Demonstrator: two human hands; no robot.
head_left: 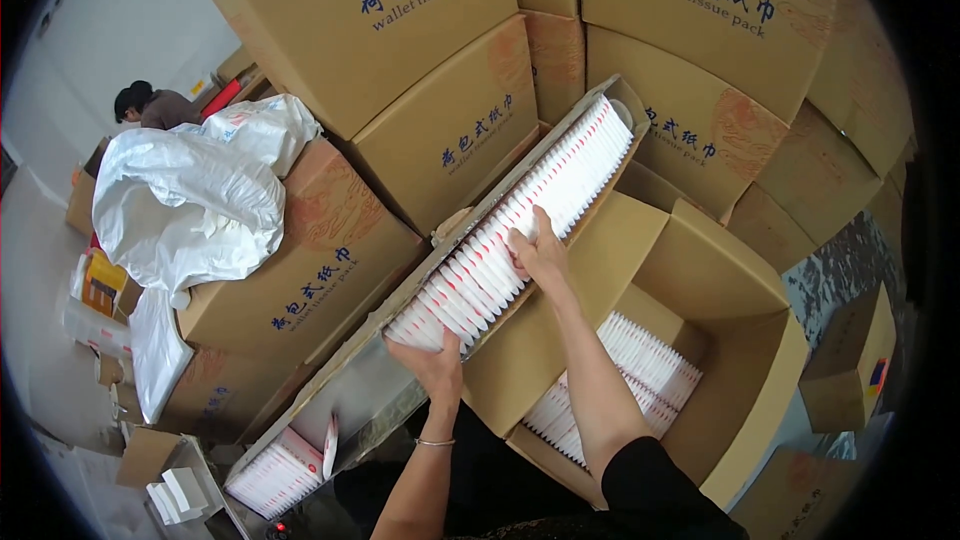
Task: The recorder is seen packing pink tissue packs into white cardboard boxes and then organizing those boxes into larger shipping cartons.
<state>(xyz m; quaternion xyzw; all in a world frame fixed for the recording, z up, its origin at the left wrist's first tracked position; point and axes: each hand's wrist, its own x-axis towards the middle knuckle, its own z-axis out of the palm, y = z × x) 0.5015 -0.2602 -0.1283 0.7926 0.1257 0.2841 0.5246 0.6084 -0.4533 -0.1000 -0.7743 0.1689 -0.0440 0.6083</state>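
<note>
A long row of white tissue packs point(465, 285) with red marks stands on edge, pressed together, in a narrow metal trough point(365, 365) that slants from lower left to upper right. My left hand point(432, 365) grips the near end of the row, thumb on one side and fingers on the other. Partway up the row, my right hand point(540, 252) holds the packs from the right side, its fingertips partly hidden among them. Below my right forearm, an open cardboard box point(745, 340) holds more tissue packs point(650, 370) in rows on its bottom.
Cardboard boxes point(440, 140) are stacked behind the trough. A crumpled white plastic bag point(190, 200) lies on a box at left. More packs point(280, 470) stand at the trough's lower end. A small open carton point(850, 360) is at right. Another person point(160, 105) bends over at far left.
</note>
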